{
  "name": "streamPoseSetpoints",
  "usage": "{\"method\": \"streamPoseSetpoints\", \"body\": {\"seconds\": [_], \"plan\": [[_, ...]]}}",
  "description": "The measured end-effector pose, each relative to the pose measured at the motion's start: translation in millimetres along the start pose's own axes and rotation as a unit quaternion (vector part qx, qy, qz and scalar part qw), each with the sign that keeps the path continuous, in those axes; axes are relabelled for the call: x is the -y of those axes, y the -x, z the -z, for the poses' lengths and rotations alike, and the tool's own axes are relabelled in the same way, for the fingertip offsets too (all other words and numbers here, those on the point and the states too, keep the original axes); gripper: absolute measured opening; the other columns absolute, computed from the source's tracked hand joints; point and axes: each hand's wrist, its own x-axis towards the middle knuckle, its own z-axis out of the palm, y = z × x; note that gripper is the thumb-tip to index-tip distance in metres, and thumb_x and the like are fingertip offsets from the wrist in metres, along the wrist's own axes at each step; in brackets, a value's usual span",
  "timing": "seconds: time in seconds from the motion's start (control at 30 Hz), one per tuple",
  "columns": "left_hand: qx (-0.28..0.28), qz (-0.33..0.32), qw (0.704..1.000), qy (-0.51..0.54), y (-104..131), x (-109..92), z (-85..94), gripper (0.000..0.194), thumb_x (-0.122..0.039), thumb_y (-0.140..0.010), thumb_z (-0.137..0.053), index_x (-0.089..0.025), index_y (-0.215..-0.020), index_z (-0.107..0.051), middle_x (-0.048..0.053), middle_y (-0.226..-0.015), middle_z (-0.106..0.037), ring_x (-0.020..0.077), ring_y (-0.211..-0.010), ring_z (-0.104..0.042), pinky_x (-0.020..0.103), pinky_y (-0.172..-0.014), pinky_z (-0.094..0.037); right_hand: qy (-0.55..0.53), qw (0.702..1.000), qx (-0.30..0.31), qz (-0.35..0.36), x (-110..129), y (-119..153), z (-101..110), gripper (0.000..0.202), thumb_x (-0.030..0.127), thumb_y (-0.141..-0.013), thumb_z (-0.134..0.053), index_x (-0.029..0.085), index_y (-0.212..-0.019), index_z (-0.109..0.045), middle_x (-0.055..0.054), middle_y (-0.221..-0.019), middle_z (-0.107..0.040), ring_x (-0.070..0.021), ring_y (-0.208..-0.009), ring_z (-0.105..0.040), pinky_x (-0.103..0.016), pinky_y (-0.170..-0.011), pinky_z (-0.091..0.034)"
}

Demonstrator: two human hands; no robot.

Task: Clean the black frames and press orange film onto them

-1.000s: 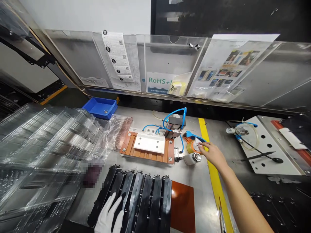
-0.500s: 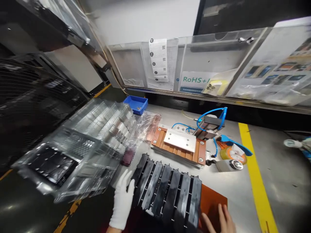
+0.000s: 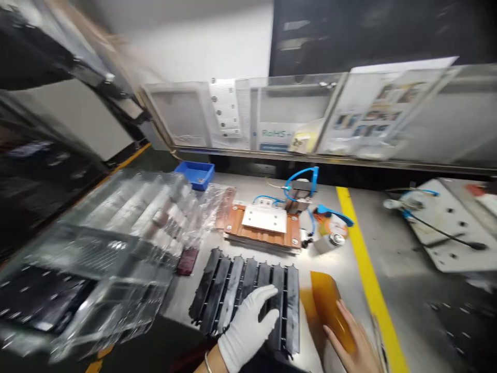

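Observation:
My left hand [image 3: 250, 326], in a white glove, is over the row of black strips [image 3: 235, 280], its thumb and fingers apart and nothing between them. Whether it touches the strips I cannot tell. The strips lie side by side on the metal bench. To their right, my bare right hand [image 3: 351, 339] grips a glossy amber film sheet [image 3: 328, 298] between thumb and fingers. The sheet is bent upward into a curve, and its lower part is partly hidden. Behind the strips stands a brown fixture [image 3: 229, 220] with a white metal plate [image 3: 265, 218] on top.
Stacked clear plastic trays [image 3: 128, 243] fill the left side. A dark red object [image 3: 187, 261], a blue bin [image 3: 195, 173] and a plastic bag [image 3: 217, 204] lie near them. Right of the fixture are a tape roll [image 3: 334, 226] and a metal can [image 3: 328, 244]. Yellow tape [image 3: 359, 248] crosses the bench.
My left hand has moved right, from the strips' left edge to over them. My right hand has taken hold of the amber sheet and bent it up. The view has swung right.

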Motion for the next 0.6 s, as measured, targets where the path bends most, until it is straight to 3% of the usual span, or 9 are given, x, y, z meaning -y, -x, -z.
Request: {"method": "streamPoseSetpoints", "body": {"seconds": [0.07,0.13,0.2,0.27,0.33,0.4,0.5,0.6], "plan": [[0.082,0.009,0.995,0.056,-22.1,-16.0,-3.4,0.055,-0.028,-0.087,-0.056,-0.016,-0.140,-0.049,0.014,-0.148,-0.048,0.0255,-0.137,-0.045,0.048,-0.117,-0.034,0.037,0.996,-0.003,0.080,18.6,-10.9,39.3,0.063,0.035,-0.092,-0.054,0.026,-0.150,-0.031,-0.014,-0.145,-0.053,-0.0346,-0.129,-0.053,-0.057,-0.105,-0.046],[0.126,-0.002,0.988,0.090,-44.5,-34.6,-8.1,0.070,-0.032,-0.083,-0.063,-0.012,-0.146,-0.041,0.018,-0.153,-0.039,0.0284,-0.141,-0.038,0.050,-0.119,-0.029,0.075,0.986,0.007,0.150,37.2,-19.1,75.3,0.070,0.026,-0.090,-0.057,0.029,-0.153,-0.026,-0.009,-0.144,-0.055,-0.0308,-0.130,-0.053,-0.053,-0.109,-0.042],[0.158,-0.011,0.981,0.114,-62.1,-54.2,-12.4,0.073,-0.032,-0.075,-0.071,-0.013,-0.141,-0.048,0.018,-0.147,-0.048,0.0303,-0.136,-0.045,0.049,-0.116,-0.034,0.099,0.971,0.024,0.215,54.4,-23.1,103.5,0.076,0.020,-0.088,-0.058,0.030,-0.154,-0.022,-0.006,-0.141,-0.058,-0.0279,-0.128,-0.056,-0.048,-0.109,-0.044],[0.213,0.006,0.965,0.150,-71.7,-71.1,-15.9,0.052,-0.027,-0.071,-0.070,-0.014,-0.121,-0.064,0.013,-0.124,-0.067,0.0277,-0.115,-0.063,0.043,-0.102,-0.049,0.110,0.965,0.035,0.237,69.7,-23.6,121.3,0.081,0.024,-0.085,-0.061,0.030,-0.155,-0.021,-0.005,-0.139,-0.060,-0.0296,-0.125,-0.058,-0.048,-0.106,-0.048],[0.271,0.041,0.943,0.190,-73.9,-82.2,-20.0,0.029,-0.026,-0.073,-0.064,-0.015,-0.099,-0.072,0.006,-0.097,-0.076,0.0218,-0.087,-0.071,0.032,-0.079,-0.058,0.107,0.973,0.027,0.203,83.1,-22.8,127.8,0.085,0.039,-0.082,-0.067,0.030,-0.154,-0.024,-0.008,-0.143,-0.056,-0.0354,-0.127,-0.056,-0.053,-0.100,-0.052],[0.279,0.037,0.938,0.201,-71.2,-86.8,-26.2,0.023,-0.027,-0.078,-0.059,-0.017,-0.092,-0.074,0.004,-0.089,-0.077,0.0191,-0.080,-0.071,0.027,-0.072,-0.058,0.085,0.987,-0.010,0.133,94.8,-23.4,124.4,0.081,0.047,-0.081,-0.068,0.032,-0.152,-0.031,-0.010,-0.143,-0.055,-0.0376,-0.125,-0.056,-0.053,-0.093,-0.056],[0.230,-0.083,0.962,0.121,-65.8,-86.7,-40.4,0.027,-0.027,-0.082,-0.055,-0.026,-0.101,-0.074,0.001,-0.100,-0.077,0.0198,-0.092,-0.071,0.028,-0.086,-0.056,0.003,0.994,-0.100,0.033,109.3,-29.9,112.3,0.056,0.035,-0.090,-0.061,0.039,-0.143,-0.044,-0.006,-0.125,-0.067,-0.0298,-0.110,-0.067,-0.043,-0.085,-0.062],[0.203,-0.183,0.962,0.016,-66.8,-88.8,-59.1,0.033,-0.023,-0.082,-0.051,-0.035,-0.103,-0.073,0.003,-0.099,-0.076,0.0237,-0.087,-0.072,0.031,-0.075,-0.060,-0.080,0.988,-0.130,0.017,119.7,-40.3,111.2,0.038,0.036,-0.092,-0.060,0.045,-0.129,-0.057,0.000,-0.111,-0.071,-0.0267,-0.097,-0.070,-0.041,-0.079,-0.063]]}}
